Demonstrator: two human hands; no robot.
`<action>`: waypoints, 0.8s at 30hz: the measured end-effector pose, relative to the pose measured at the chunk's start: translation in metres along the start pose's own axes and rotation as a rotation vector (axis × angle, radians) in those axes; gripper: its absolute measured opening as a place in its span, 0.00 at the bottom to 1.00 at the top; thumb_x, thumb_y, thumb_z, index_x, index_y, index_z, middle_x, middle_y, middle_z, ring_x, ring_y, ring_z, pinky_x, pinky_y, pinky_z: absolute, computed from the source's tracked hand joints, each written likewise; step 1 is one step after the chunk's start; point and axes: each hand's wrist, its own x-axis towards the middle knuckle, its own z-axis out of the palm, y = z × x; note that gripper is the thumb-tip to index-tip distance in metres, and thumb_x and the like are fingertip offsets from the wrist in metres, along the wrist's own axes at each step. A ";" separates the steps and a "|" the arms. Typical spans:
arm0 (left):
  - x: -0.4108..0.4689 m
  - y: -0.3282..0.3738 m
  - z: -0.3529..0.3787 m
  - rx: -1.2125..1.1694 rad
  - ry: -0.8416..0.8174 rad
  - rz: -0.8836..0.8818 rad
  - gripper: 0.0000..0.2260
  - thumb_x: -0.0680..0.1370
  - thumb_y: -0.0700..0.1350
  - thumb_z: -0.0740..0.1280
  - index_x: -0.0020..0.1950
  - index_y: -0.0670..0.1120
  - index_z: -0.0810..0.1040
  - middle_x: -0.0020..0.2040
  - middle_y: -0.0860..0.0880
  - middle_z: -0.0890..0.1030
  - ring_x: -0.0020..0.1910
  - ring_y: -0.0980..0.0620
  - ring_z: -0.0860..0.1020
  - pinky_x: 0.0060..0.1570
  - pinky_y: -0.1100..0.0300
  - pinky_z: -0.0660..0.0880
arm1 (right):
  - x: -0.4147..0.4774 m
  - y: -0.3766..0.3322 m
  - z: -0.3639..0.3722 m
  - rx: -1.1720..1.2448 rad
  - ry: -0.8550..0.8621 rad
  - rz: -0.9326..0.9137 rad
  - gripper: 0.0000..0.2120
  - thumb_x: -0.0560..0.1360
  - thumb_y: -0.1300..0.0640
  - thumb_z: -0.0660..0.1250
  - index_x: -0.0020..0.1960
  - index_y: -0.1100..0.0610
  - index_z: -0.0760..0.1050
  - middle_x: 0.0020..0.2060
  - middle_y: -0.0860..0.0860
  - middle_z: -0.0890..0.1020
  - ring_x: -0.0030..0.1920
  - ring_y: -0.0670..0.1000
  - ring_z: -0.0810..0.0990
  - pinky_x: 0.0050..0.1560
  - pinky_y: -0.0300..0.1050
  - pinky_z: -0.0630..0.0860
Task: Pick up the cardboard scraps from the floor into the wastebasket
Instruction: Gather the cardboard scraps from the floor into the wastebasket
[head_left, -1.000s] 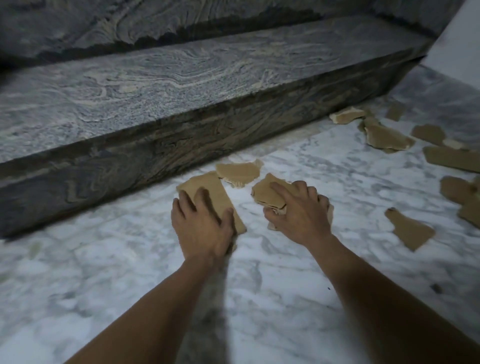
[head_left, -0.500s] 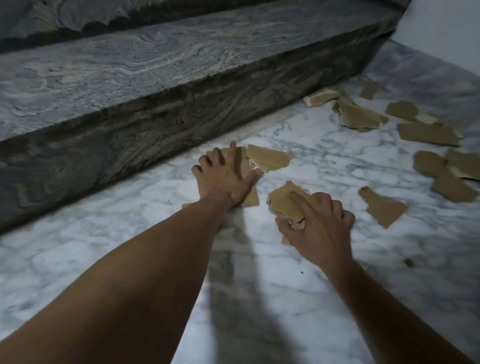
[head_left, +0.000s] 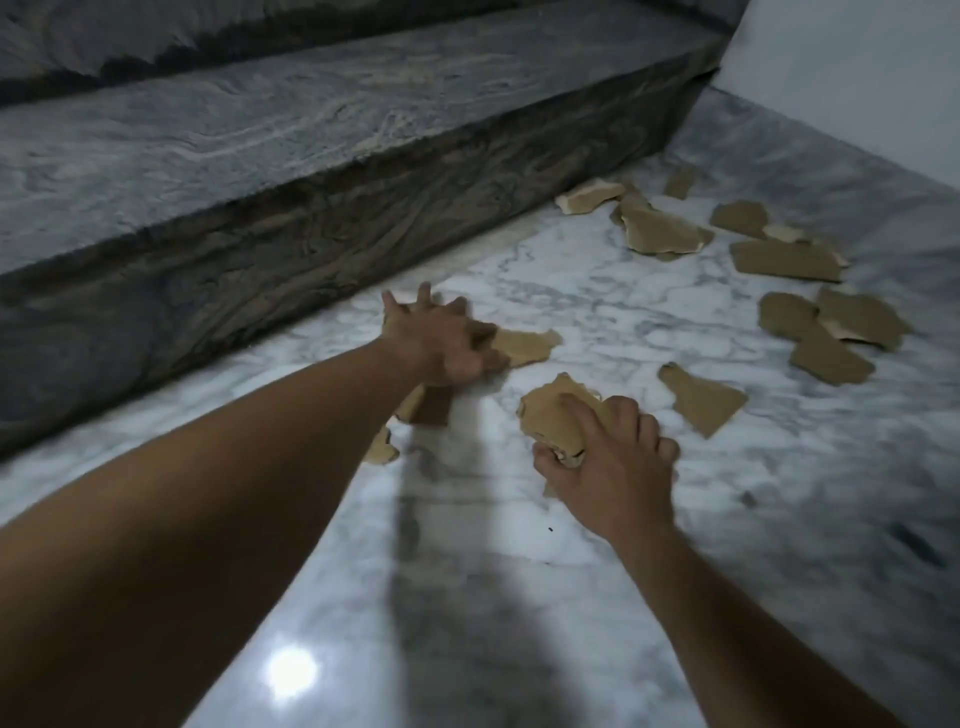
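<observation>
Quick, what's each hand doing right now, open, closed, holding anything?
Left hand: open, fingers spread flat on a cardboard scrap, though blurred.
Right hand: closed, gripping a stack of cardboard scraps.

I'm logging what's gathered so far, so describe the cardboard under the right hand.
The cardboard stack is tan, with torn edges and a paler edge near the thumb. It looks like at least two pieces, low against the marble floor. The right hand grips it, fingers curled over its near end, thumb at its left side.
</observation>
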 end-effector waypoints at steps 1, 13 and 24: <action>-0.014 -0.007 -0.003 -0.018 -0.027 -0.006 0.38 0.69 0.81 0.43 0.77 0.69 0.58 0.83 0.54 0.51 0.80 0.37 0.43 0.68 0.23 0.41 | 0.000 0.000 -0.002 -0.005 -0.010 0.006 0.34 0.68 0.26 0.56 0.69 0.40 0.73 0.58 0.54 0.75 0.55 0.60 0.73 0.53 0.56 0.68; -0.188 -0.026 0.087 -0.036 0.188 -0.314 0.29 0.75 0.74 0.50 0.72 0.61 0.61 0.71 0.46 0.66 0.65 0.34 0.67 0.55 0.38 0.71 | -0.058 -0.008 -0.038 0.078 -0.145 0.115 0.31 0.71 0.35 0.66 0.71 0.46 0.70 0.57 0.59 0.69 0.48 0.63 0.77 0.46 0.54 0.78; -0.204 0.002 0.080 0.138 0.099 -0.215 0.10 0.78 0.45 0.67 0.59 0.52 0.80 0.51 0.47 0.81 0.49 0.41 0.82 0.48 0.49 0.79 | -0.109 0.019 -0.084 0.226 -0.306 0.188 0.31 0.70 0.38 0.72 0.71 0.45 0.73 0.59 0.53 0.63 0.45 0.60 0.81 0.48 0.48 0.79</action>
